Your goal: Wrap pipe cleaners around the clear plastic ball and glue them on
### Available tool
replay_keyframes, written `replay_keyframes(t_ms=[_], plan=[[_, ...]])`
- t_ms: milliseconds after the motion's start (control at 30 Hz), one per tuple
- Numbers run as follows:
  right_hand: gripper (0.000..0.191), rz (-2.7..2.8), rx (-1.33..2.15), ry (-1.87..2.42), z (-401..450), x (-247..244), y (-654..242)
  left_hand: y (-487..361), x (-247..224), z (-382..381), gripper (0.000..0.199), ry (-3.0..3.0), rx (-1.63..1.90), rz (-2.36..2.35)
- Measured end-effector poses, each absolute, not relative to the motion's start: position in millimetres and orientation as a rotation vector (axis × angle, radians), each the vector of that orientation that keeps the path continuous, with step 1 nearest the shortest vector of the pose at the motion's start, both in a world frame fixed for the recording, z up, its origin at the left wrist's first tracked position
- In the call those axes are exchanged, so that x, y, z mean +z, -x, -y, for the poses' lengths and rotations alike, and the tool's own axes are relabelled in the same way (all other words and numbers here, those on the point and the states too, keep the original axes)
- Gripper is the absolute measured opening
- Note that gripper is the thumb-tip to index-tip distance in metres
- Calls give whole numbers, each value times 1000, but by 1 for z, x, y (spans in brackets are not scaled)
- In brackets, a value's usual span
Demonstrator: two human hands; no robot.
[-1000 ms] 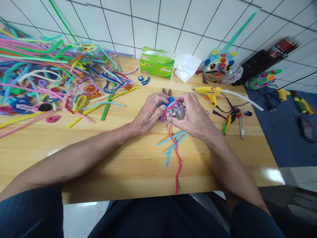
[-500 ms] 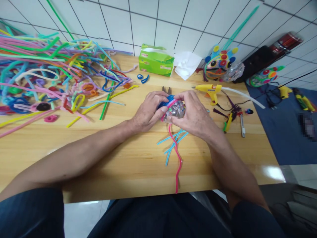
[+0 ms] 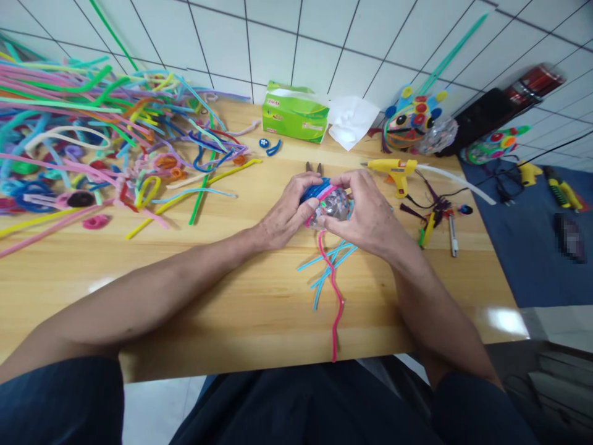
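Note:
Between my hands is a clear, rounded plastic piece [image 3: 334, 206] with shiny bits in it, its upper left part wrapped in blue pipe cleaner and edged by a pink strand. My left hand [image 3: 291, 213] grips its blue side, thumb on the pink edge. Fingers of my right hand [image 3: 368, 213] hold the top and right side, thumb at the lower front. A long pink pipe cleaner [image 3: 334, 284] hangs down from it to the table's front edge. Light-blue pipe cleaner pieces [image 3: 323, 276] lie crossed beneath. Dark plier tips [image 3: 314, 167] show behind the piece.
A big heap of coloured pipe cleaners [image 3: 92, 136] covers the left. At the back are a green tissue box [image 3: 295, 117] and a white tissue [image 3: 351, 123]. To the right lie a yellow glue gun [image 3: 395, 168] and a cutter knife [image 3: 453, 235]; decorated figures [image 3: 410, 123] stand behind.
The view has shifted slightly. Both hands keep their hold on the plastic piece, which is turned a little, with slightly more of its clear side showing.

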State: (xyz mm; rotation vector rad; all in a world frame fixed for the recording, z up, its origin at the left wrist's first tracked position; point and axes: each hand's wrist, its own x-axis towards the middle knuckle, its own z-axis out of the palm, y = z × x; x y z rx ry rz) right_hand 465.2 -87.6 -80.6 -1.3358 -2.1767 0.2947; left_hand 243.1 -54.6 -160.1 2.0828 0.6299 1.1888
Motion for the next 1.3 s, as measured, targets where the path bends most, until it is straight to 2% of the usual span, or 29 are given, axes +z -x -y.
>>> replay_keyframes(t_ms=[1300], plan=[[55,2150,378,1350,82,-80,-467,-231,-155,45,55,-2174,1177,-599]])
